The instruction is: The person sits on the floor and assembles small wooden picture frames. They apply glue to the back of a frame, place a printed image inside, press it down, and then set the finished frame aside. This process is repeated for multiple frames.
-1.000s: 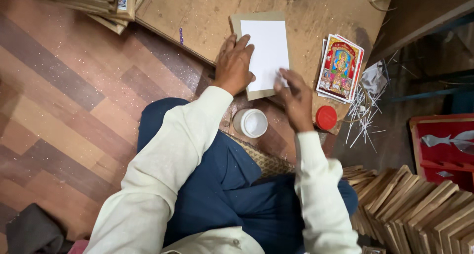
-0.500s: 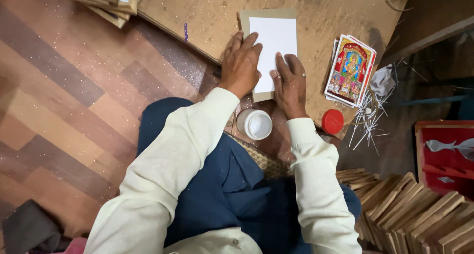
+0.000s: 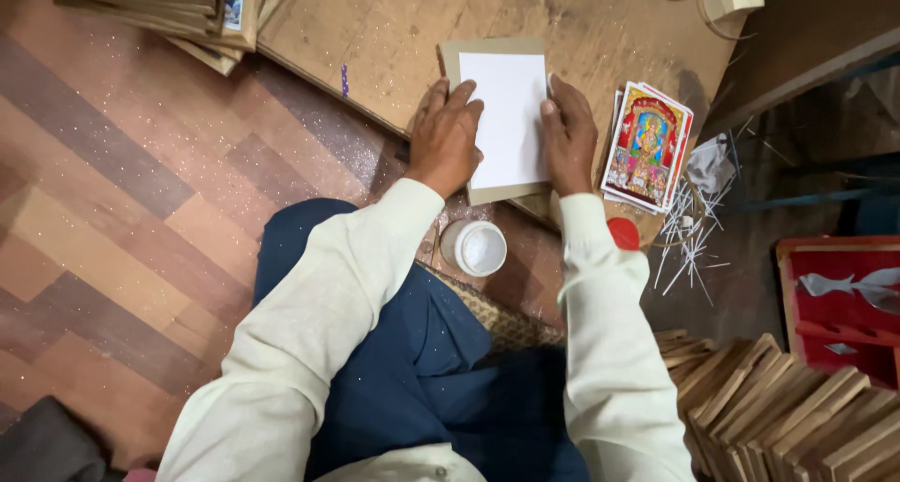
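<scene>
Hands pressed flat on a white sheet over brown cardboard.
Head view: since half a second ago, the right hand (image 3: 569,135) has been shifted to the white sheet (image 3: 510,118)'s right edge; the left hand (image 3: 447,137) is spread open on its left edge, nothing gripped. The cardboard (image 3: 487,49) lies on a rough wooden board (image 3: 394,32), with bare board beyond it and picture cards (image 3: 647,146) just right.
</scene>
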Motion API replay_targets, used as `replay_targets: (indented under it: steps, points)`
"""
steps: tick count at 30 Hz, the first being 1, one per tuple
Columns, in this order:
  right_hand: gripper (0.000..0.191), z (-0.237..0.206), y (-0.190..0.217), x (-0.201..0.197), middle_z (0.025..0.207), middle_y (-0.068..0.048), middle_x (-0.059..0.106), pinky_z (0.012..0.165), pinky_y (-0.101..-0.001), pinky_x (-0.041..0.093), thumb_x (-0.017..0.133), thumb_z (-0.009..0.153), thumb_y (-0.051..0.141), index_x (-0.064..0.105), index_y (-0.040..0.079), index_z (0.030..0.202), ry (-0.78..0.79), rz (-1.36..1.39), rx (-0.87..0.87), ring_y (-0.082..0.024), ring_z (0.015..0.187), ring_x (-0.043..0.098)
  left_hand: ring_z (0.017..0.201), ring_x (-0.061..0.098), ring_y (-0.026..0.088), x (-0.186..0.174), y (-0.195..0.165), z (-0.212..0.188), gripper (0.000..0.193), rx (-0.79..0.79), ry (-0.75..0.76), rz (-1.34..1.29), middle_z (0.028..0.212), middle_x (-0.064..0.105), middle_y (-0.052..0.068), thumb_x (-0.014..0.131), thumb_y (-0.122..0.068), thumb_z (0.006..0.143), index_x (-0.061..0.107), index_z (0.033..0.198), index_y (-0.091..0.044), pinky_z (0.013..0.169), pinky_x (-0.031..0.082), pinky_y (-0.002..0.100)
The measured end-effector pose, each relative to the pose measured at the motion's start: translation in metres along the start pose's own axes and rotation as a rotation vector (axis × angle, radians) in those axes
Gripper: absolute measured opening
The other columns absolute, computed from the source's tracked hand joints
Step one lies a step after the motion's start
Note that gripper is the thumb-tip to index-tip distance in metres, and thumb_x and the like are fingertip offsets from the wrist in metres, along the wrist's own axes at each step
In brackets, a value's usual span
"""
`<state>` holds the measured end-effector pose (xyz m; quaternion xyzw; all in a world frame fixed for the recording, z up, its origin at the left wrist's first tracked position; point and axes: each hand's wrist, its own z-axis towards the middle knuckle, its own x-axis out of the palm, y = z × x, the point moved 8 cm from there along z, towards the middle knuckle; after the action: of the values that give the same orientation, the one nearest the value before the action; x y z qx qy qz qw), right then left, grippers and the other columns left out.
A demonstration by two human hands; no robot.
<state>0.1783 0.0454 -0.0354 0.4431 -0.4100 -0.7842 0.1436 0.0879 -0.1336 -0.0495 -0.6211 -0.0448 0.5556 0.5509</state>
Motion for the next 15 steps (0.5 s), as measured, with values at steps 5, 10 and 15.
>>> replay_targets:
  steps: [5, 10, 15]
  points:
    - [0.037, 0.032, 0.008, 0.015, 0.124, -0.022, 0.064, 0.096, -0.0395, 0.052, 0.068, 0.098, 0.010, 0.065, -0.004, 0.132, 0.018, -0.328, -0.090, -0.035, 0.109, 0.066, 0.138, 0.043, 0.048, 0.001, 0.000, -0.002, 0.052, 0.017, -0.025, -0.006, 0.145, 0.053, 0.018, 0.089, -0.005, 0.062, 0.069, 0.110, -0.001, 0.112, 0.038, 0.053]
    - [0.034, 0.034, 0.012, 0.032, 0.117, -0.022, 0.063, 0.092, -0.0432, 0.051, 0.068, 0.098, 0.010, 0.068, -0.002, 0.130, 0.027, -0.512, -0.095, -0.038, 0.104, 0.063, 0.132, 0.050, 0.046, -0.001, -0.002, -0.010, 0.038, 0.066, -0.165, 0.001, 0.139, 0.057, 0.022, 0.077, 0.001, 0.070, 0.069, 0.106, 0.005, 0.112, 0.042, 0.052]
    - [0.031, 0.034, 0.017, 0.029, 0.115, -0.022, 0.060, 0.092, -0.0417, 0.049, 0.067, 0.099, 0.012, 0.071, 0.003, 0.129, 0.114, -0.464, -0.013, -0.037, 0.104, 0.061, 0.129, 0.053, 0.047, 0.007, 0.000, -0.012, 0.023, 0.060, -0.201, 0.064, 0.134, 0.060, 0.023, 0.063, 0.004, 0.082, 0.069, 0.104, 0.008, 0.110, 0.044, 0.052]
